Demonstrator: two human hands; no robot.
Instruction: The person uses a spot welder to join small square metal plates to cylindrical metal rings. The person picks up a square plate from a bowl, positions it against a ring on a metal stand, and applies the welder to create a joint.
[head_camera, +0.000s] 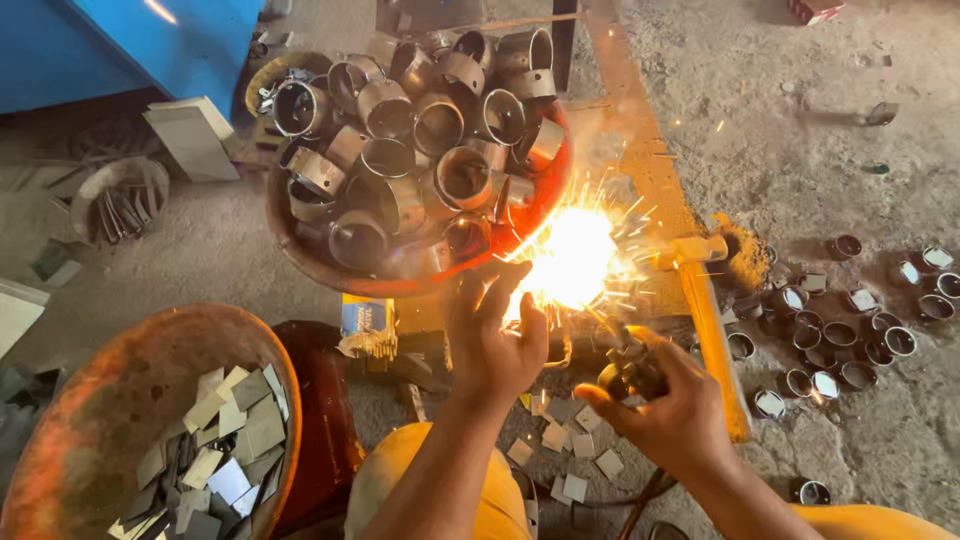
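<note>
A red basin (300, 255) heaped with metal rings sits beyond the fingers; a rusty pan (90, 400) of square plates lies left.

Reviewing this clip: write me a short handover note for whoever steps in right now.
Left hand: raised beside the welding flash, fingers spread; whether it grips the workpiece is hidden by glare.
Right hand: shut on the electrode holder, its rod tip at the flash.
Basin ahead holds the metal rings.
Bowl at left holds square plates; more plates lie under the hands.
Capped rings lie on the floor at right: apparently finished.
Left: the piled rings.
</note>
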